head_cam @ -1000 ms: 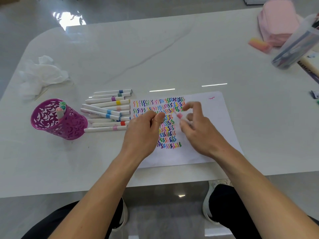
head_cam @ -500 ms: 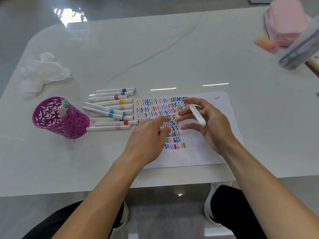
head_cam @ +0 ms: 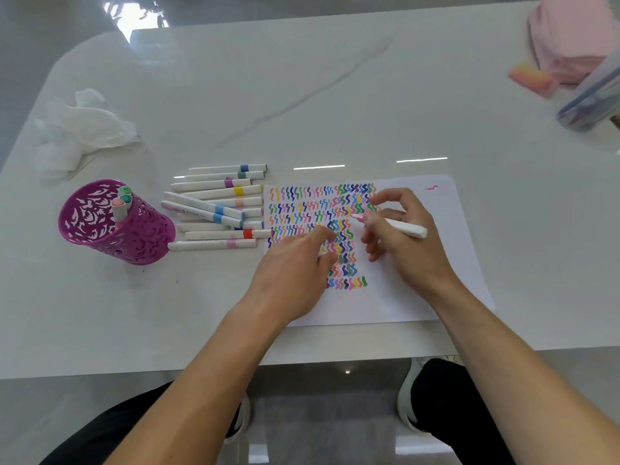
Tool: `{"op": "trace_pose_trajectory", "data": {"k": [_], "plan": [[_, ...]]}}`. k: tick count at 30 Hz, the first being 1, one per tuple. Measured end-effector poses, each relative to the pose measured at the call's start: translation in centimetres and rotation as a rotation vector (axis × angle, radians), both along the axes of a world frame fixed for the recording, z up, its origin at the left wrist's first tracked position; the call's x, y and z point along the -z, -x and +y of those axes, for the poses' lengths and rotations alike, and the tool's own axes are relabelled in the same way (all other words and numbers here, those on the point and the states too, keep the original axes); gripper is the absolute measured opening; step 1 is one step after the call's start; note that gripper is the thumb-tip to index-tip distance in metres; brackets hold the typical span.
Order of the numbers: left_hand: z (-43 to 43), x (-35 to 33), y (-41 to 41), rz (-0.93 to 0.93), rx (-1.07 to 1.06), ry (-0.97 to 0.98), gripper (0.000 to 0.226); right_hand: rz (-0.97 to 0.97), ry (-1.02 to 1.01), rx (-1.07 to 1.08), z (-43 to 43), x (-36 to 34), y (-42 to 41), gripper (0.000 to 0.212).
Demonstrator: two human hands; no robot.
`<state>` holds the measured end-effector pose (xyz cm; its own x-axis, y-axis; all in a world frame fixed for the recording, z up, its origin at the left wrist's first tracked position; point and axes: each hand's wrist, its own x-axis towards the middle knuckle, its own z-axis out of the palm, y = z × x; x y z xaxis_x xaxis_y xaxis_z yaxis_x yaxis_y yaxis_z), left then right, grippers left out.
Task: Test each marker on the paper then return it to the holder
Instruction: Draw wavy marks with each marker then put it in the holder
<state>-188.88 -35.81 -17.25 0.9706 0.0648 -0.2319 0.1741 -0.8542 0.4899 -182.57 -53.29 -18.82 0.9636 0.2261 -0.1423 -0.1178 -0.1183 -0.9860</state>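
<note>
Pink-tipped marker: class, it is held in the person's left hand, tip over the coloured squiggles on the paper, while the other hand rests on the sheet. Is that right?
Not quite. The head view shows the pink-tipped marker held in the right hand, not the left. Its tip is over the coloured squiggles on the paper, and the left hand rests on the sheet.

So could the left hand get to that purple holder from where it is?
Probably yes. The left hand rests on the paper; only the loose markers lie flat between it and the purple holder, low enough to pass over.
</note>
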Motion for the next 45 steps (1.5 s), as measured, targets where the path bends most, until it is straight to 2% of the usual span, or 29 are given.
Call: {"op": "trace_pose_trajectory", "data": {"k": [10,39,42,45], "plan": [[0.0,0.0,0.0,0.021,-0.013,0.019,0.029,-0.026,0.091,0.109,0.0,1.0,0.2,0.028],[0.2,0.4,-0.4,0.073,-0.053,0.089,0.028,-0.035,0.189,0.147,0.1,1.1,0.2,0.027],[0.2,0.2,-0.3,0.074,-0.053,0.092,0.028,-0.022,0.161,0.131,0.1,1.0,0.2,0.028],[0.3,0.0,-0.3,0.092,-0.047,0.089,0.029,-0.011,0.029,0.219,-0.2,0.5,0.1,0.029]]}}
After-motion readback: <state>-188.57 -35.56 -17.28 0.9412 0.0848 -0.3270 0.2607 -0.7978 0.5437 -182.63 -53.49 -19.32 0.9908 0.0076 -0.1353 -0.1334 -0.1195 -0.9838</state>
